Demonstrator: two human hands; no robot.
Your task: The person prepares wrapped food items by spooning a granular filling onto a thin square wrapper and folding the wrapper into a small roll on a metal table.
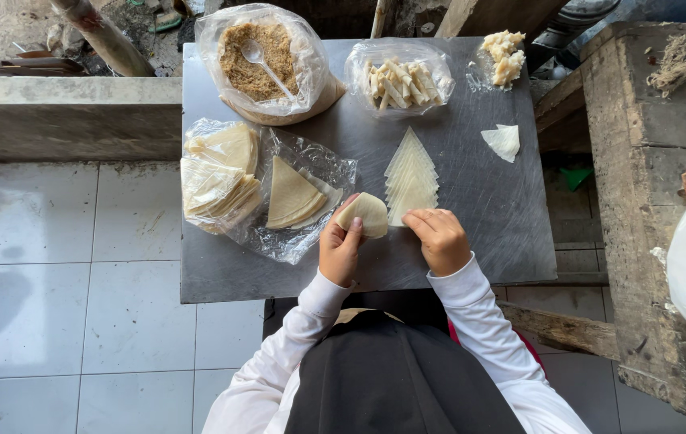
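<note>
- The folded wrapper (365, 214) is pale cream, rounded on top, bent into a cone-like pocket; it sits above the metal table (487, 209), just left of a fanned stack of triangular wrappers (411, 178).
- Its lower edge is hidden behind the thumb, and whether it holds filling cannot be told.
- The left hand (340, 247) pinches the folded wrapper between thumb and fingers.
- The right hand (440, 238) is curled, fingertips on the stack's bottom edge; whether it grips a sheet is unclear.
</note>
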